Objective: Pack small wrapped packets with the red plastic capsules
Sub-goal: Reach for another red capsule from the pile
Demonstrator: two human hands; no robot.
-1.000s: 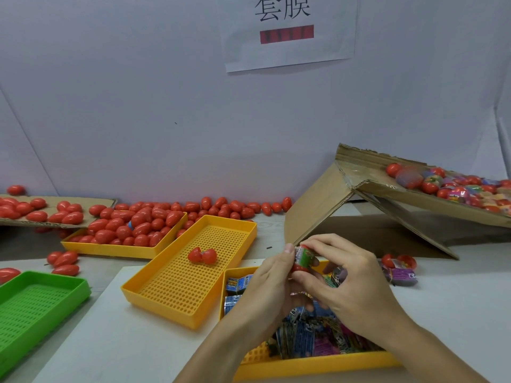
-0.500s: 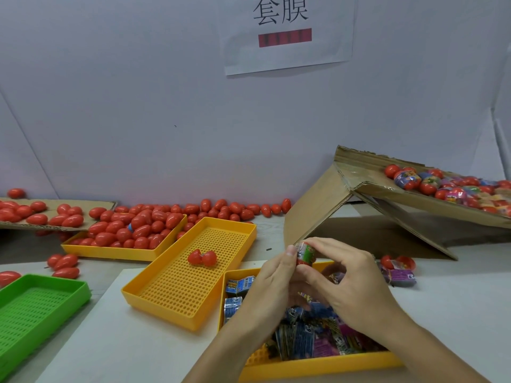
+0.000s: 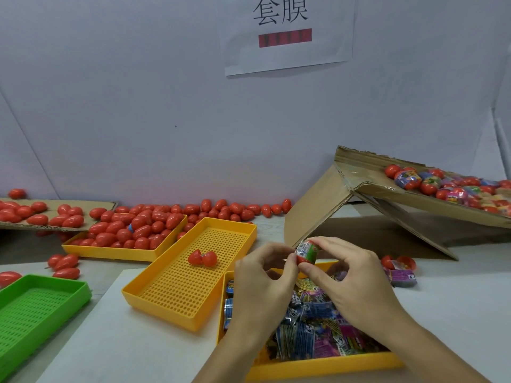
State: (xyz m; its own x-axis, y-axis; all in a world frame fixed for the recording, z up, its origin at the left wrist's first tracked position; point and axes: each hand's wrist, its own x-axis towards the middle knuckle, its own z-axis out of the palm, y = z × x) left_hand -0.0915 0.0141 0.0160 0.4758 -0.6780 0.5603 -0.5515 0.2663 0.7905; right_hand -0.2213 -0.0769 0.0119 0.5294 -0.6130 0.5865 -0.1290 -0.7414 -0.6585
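Pinching a wrapped capsule (image 3: pixel 307 251) between 2 hands, left hand (image 3: pixel 265 275) and right hand (image 3: pixel 351 280) fingertips curl round it; light, slick film, likely best gripped at its ends.

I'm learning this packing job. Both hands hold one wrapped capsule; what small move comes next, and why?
Probably finish seating the wrap, then drop it on the cardboard ramp. Both the left hand and right hand pinch the capsule, its film partly on; finished ones lie on the ramp.
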